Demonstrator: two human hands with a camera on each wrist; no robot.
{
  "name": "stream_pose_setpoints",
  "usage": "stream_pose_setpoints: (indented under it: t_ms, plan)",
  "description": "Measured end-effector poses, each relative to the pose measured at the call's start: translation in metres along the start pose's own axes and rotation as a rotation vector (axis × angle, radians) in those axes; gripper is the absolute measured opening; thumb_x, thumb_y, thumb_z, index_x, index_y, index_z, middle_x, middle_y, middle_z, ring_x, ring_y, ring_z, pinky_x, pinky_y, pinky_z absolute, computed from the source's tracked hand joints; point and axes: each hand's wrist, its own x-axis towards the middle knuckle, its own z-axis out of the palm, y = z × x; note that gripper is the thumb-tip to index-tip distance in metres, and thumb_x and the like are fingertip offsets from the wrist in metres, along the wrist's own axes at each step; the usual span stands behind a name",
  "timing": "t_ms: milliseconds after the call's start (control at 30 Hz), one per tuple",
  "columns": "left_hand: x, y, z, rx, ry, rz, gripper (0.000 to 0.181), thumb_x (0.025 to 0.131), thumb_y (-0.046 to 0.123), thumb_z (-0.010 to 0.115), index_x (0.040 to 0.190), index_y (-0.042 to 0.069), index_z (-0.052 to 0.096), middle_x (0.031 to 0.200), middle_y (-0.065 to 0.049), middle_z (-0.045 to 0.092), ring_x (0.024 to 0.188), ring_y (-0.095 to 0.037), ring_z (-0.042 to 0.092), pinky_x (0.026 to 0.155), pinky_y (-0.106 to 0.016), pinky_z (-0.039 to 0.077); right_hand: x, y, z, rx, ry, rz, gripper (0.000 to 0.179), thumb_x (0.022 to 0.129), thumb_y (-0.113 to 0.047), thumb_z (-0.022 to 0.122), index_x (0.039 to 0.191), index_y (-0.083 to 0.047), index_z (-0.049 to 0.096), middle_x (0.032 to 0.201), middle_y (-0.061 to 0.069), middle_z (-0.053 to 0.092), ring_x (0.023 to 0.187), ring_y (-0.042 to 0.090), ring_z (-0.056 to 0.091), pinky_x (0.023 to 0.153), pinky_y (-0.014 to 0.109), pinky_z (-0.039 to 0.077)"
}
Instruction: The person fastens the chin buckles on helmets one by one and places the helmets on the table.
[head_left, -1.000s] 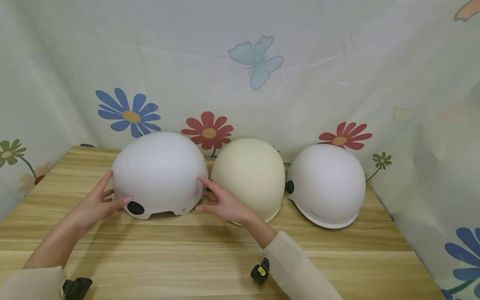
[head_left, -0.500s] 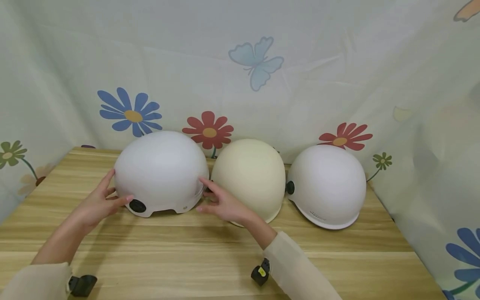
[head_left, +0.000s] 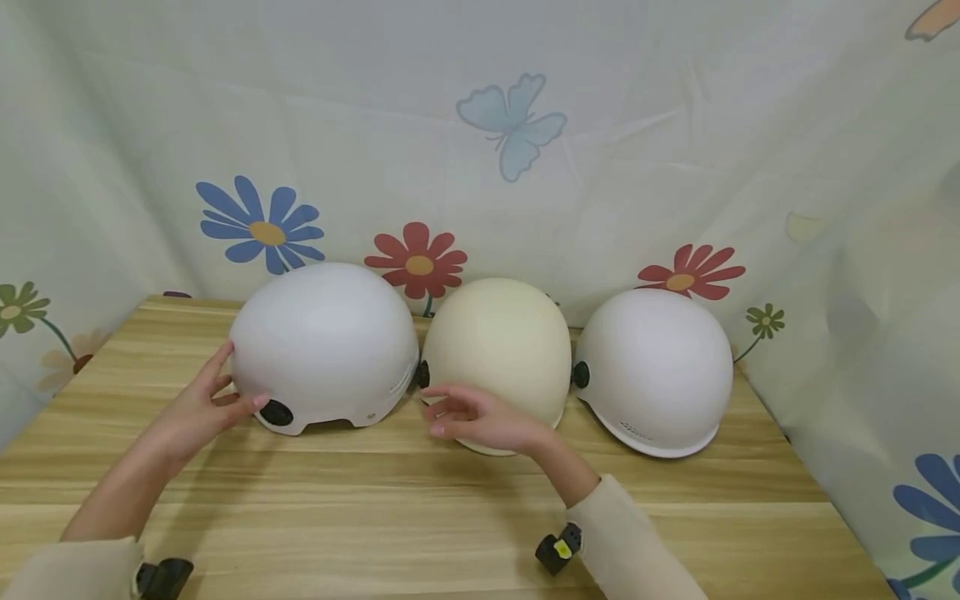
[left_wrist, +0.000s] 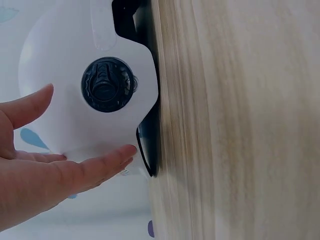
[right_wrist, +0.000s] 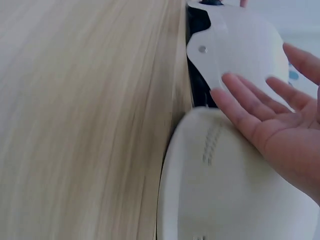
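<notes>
Three helmets sit in a row at the back of the table. On the left is a large white helmet (head_left: 322,342) with a black round knob (left_wrist: 107,84) low on its side. My left hand (head_left: 197,417) rests its fingers against that helmet's left side, thumb and fingers spread. In the middle stands a cream helmet (head_left: 497,342). My right hand (head_left: 483,417) hovers in front of it with loosely bent fingers, holding nothing. The right wrist view shows this hand with its fingers spread apart beside the cream helmet (right_wrist: 240,185). At the right is another white helmet (head_left: 652,367).
The wooden table (head_left: 390,525) runs forward from the helmets. A fabric backdrop (head_left: 600,167) with printed flowers and a butterfly hangs right behind the table and along both sides. Each wrist carries a small black camera (head_left: 558,550).
My right hand has come off the left white helmet's right side and moved right, in front of the cream helmet. That white helmet shifted slightly right earlier; my left hand stays against it.
</notes>
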Motion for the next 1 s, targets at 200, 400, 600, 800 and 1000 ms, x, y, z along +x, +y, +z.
stream_pose_setpoints:
  t_ms: [200,400,600,800,1000]
  plan:
    - [-0.005,0.003,0.004,0.080,0.017,0.018,0.095,0.091,0.026,0.057,0.141,0.015,-0.023,0.139,-0.041,-0.007,0.122,-0.058,0.018,0.088,-0.066,0.028,-0.025,0.005,-0.017,0.120,-0.055,-0.015,0.048,0.090,-0.004,0.055,0.135,0.004,0.037,0.121,0.027,0.052,0.109,0.032,0.054,0.088,0.031,0.046]
    - [-0.007,0.002,0.005,0.126,0.019,0.024,0.092,0.091,0.028,0.056,0.142,0.012,-0.019,0.138,-0.042,-0.001,0.121,-0.058,0.021,0.089,-0.064,0.030,-0.051,0.004,-0.037,0.143,-0.026,-0.048,0.047,0.091,-0.006,0.055,0.134,0.003,0.038,0.116,0.026,0.055,0.105,0.035,0.055,0.087,0.043,0.046]
    - [-0.008,0.002,0.005,0.146,0.023,0.020,0.094,0.090,0.032,0.058,0.144,0.011,-0.016,0.139,-0.040,0.001,0.122,-0.058,0.020,0.088,-0.065,0.031,-0.078,0.006,-0.062,0.096,0.062,-0.045,0.044,0.092,-0.010,0.054,0.132,0.001,0.042,0.110,0.025,0.059,0.103,0.037,0.056,0.086,0.050,0.044]
    - [-0.010,0.003,0.006,0.165,0.031,0.024,0.094,0.089,0.034,0.058,0.144,0.010,-0.015,0.139,-0.040,0.002,0.122,-0.058,0.020,0.087,-0.064,0.032,-0.108,0.008,-0.085,-0.040,0.221,0.062,0.044,0.091,-0.018,0.057,0.132,-0.006,0.045,0.113,0.019,0.059,0.108,0.031,0.054,0.088,0.045,0.044]
    - [-0.012,0.002,0.006,0.170,0.033,0.017,0.093,0.090,0.035,0.057,0.144,0.012,-0.016,0.140,-0.040,0.001,0.121,-0.058,0.021,0.087,-0.065,0.032,-0.134,0.006,-0.098,-0.275,0.375,0.107,0.043,0.092,-0.020,0.056,0.130,-0.004,0.047,0.117,0.016,0.057,0.110,0.030,0.052,0.090,0.040,0.042]
